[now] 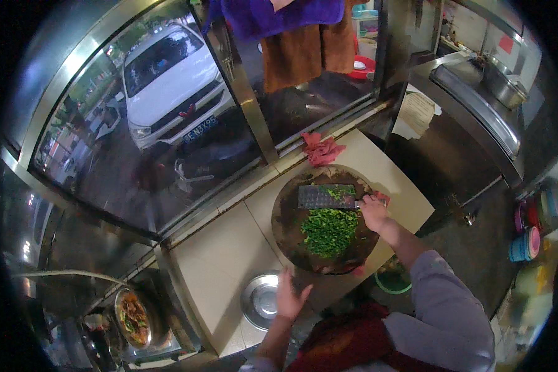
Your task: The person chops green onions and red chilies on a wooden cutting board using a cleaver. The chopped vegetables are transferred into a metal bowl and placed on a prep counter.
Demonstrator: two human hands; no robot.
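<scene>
My right hand point(374, 212) grips the handle of a cleaver point(327, 197), whose broad dark blade lies flat with green bits stuck to it. Below the blade, a heap of finely chopped green herbs or scallions point(331, 232) covers the middle of a round wooden chopping board point(288, 244). My left hand point(289, 295) holds nothing, fingers apart, and overlaps the right side of a shallow metal bowl point(255, 302). No food shows in the visible part of that bowl. Whether the hand touches its rim, I cannot tell.
Crumpled pink cloth point(323, 149) lies behind the board, against the window ledge on the tiled counter point(223, 260). A metal pot of cooked food point(132, 318) stands at lower left. A green-rimmed basket point(393, 290) sits below the counter's near edge. Brown cloths point(293, 63) hang beyond the window.
</scene>
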